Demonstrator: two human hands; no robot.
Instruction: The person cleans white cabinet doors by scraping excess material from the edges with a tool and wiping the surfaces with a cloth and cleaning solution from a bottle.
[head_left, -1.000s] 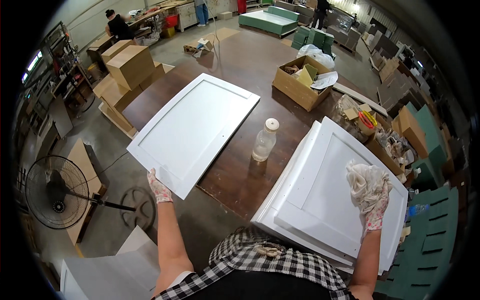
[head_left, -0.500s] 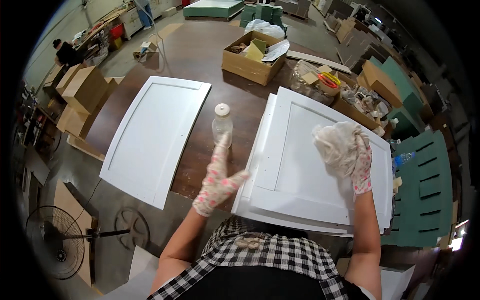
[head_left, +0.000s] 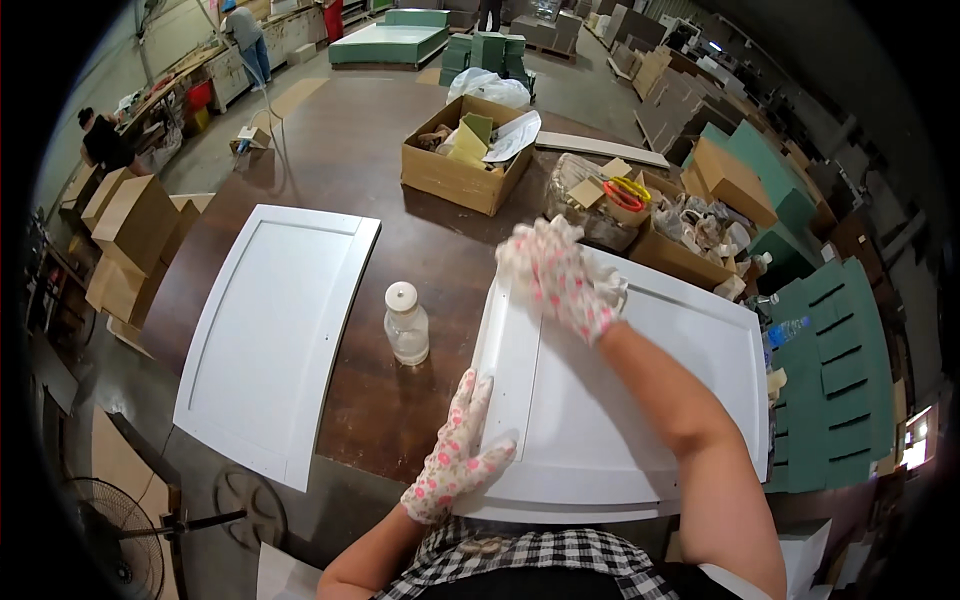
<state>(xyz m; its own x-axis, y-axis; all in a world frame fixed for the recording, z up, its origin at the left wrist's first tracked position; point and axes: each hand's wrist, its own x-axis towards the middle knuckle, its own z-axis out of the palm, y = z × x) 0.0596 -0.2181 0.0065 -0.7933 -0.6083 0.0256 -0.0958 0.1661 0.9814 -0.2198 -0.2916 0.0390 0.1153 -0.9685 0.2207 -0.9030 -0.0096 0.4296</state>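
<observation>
A white cabinet door panel [head_left: 640, 430] lies on the brown table [head_left: 350, 160] straight in front of me. My right hand [head_left: 560, 280], in a flowered glove, presses down on the panel's far left corner with a crumpled white cloth [head_left: 612, 292] showing under it. My left hand [head_left: 458, 455], gloved the same way, lies flat with spread fingers on the panel's near left edge. A small clear bottle [head_left: 405, 325] with a white cap stands upright on the table just left of the panel. A second white door panel [head_left: 270, 340] lies further left.
An open cardboard box [head_left: 465, 165] of scraps sits at the table's back, with more cluttered boxes [head_left: 690, 250] to its right. Green panels [head_left: 830, 380] are stacked on the right. A floor fan [head_left: 110, 530] stands lower left. Cardboard boxes [head_left: 135, 215] and other people are far left.
My right hand has swept with the cloth from the panel's right side to its far left corner. My left hand went from the left panel's corner to the right panel's near edge.
</observation>
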